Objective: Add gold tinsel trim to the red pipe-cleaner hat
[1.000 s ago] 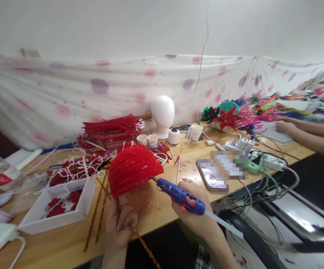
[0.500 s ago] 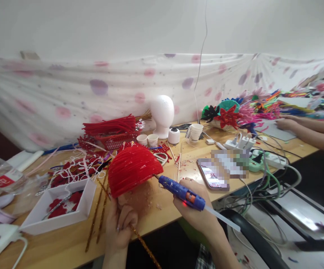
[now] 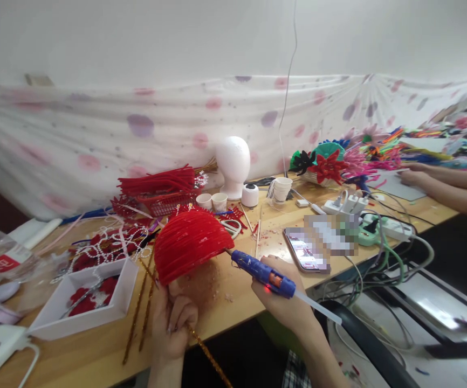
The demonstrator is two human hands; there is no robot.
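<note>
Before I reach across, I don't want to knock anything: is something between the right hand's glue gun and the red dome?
Nothing visible is: the right hand holds the blue glue gun with its nozzle at the right end of the red dome's rim. Whether they touch, I can't tell.

Wooden table (image 3: 104, 353) | white box (image 3: 83, 320) | phone (image 3: 304, 249) | white mannequin head (image 3: 232, 166) | 2 small cups (image 3: 219, 203) | red basket (image 3: 167, 205)

A box (image 3: 91, 319) lies left of the dome (image 3: 193, 245), a phone (image 3: 303, 248) right, mannequin head (image 3: 233, 164) behind.
</note>
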